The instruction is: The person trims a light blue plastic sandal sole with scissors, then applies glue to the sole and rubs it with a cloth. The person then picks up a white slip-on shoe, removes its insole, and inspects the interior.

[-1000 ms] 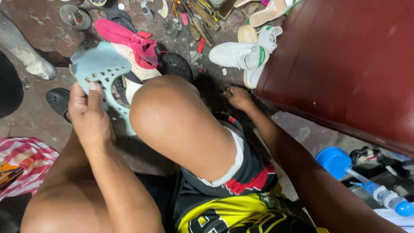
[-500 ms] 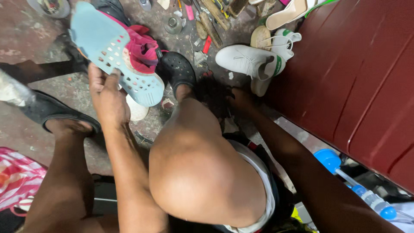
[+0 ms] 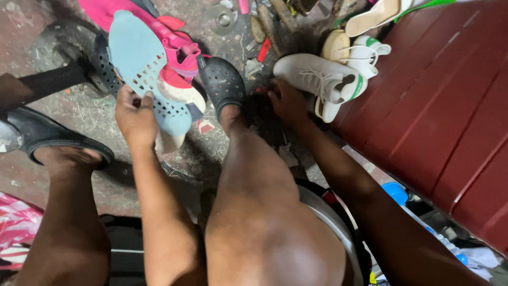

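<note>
My left hand (image 3: 135, 115) grips a light blue perforated clog (image 3: 142, 66) by its lower end, sole side up, above a pink and red sneaker (image 3: 177, 50). My right hand (image 3: 286, 100) reaches down to the dirty floor beside a white sneaker (image 3: 317, 77); its fingers are curled, and what they touch is hidden in shadow. My right foot wears a black clog (image 3: 222, 82), and my left foot sits in a black slide (image 3: 50, 140).
A dark red panelled cabinet (image 3: 439, 106) fills the right side. Beige sandals (image 3: 370, 18), tools and scraps litter the floor at the top. A blue-capped bottle (image 3: 397, 193) lies at lower right. Striped pink cloth (image 3: 16, 228) is at lower left.
The view has tipped forward and closer to the floor. My left hand has kept the blue clog and lowered it a little. My right hand has stayed low beside the white sneaker.
</note>
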The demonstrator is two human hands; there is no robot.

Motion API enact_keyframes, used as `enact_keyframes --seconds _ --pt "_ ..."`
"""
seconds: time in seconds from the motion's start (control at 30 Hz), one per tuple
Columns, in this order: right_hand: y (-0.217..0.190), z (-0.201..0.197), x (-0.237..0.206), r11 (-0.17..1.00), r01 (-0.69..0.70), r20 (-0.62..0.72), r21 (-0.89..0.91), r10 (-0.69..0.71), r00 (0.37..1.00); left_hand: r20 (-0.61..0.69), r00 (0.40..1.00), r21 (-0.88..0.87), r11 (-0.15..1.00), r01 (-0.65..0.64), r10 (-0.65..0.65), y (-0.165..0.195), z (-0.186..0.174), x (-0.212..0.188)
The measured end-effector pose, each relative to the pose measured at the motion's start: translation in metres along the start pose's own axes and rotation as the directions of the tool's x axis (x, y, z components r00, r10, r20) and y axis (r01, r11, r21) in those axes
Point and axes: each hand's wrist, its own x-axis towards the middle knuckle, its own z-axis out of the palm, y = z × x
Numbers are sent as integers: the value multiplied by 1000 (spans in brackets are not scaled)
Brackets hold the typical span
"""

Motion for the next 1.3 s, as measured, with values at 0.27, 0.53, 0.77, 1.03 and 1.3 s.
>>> enact_keyframes --seconds 0.27,0.53,0.77,1.03,1.3 --pt "-38 37 70 980 170 -90 -102 -180 980 -224 954 61 974 216 -197 -22 -13 14" --pt "-20 47 58 991 -89 -102 102 99 990 -338 903 149 963 -225 264 -5 7 11" --pt "8 23 17 642 -340 259 687 221 940 209 958 -186 970 -156 194 20 80 -6" --pt "6 -5 32 669 -249 102 700 251 962 311 941 -201 958 203 -133 14 105 -19" --pt "58 -2 -19 963 -262 -53 57 265 963 132 991 -410 911 53 1 -15 50 12"
